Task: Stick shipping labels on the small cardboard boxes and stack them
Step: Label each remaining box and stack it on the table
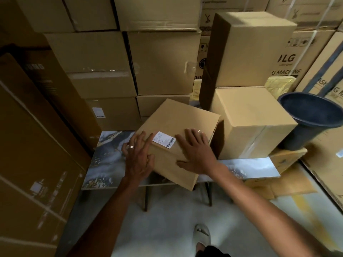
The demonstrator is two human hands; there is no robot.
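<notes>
A small cardboard box [182,119] sits skewed on the marble-patterned table [109,156], its near corner past the table's front edge. A white shipping label [164,139] with a barcode is stuck near the box's front top edge. My left hand [138,154] lies at the box's left front corner, fingers straight, a ring on one finger. My right hand [195,151] rests flat on the box top just right of the label, thumb down the front face. Two more boxes stand stacked at the right, the lower box [250,123] and the upper box [248,49].
Large cartons [104,52] wall in the back and left. A dark plastic bin [311,119] stands tilted at the right beside LG-marked cartons [300,58]. Flattened cardboard [289,182] lies under the table's right end. A sandalled foot [202,236] is on the floor below.
</notes>
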